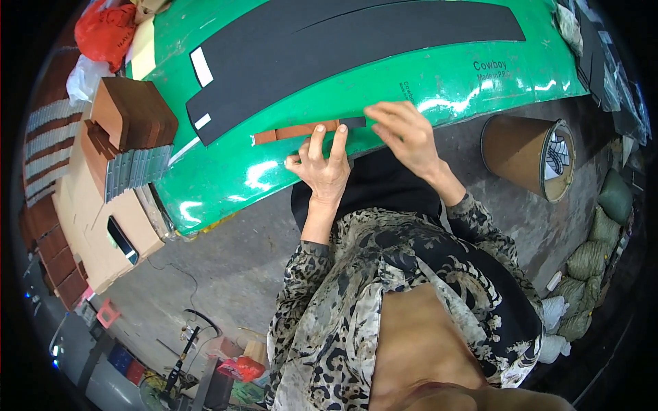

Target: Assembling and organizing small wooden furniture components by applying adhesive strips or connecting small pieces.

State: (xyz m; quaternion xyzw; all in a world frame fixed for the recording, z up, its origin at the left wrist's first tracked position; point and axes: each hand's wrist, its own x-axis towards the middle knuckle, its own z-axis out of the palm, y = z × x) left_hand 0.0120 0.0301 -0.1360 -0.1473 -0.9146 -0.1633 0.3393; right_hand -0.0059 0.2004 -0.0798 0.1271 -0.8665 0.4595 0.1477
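A narrow strap, brown over most of its length (295,131) with a black end (354,122), lies across the green covered tabletop (439,89). The brown part has thin bands around it and a small metallic bit at its left tip. Two outstretched fingertips of my left hand (323,168) press the strap against the table near where brown meets black; its thumb rests apart to the left. Just right of the black end, my right hand (408,140) hovers with loosely bent, parted fingers and nothing visible in them. Beyond lie large curved black sheets (356,51).
Brown pieces with metal strips (137,116) stand stacked on cardboard (82,219) at left, beside a phone (123,240). A red plastic bag (104,33) sits far left. On the floor at right, a brown bin (517,154) tilts near several stuffed sacks (586,294).
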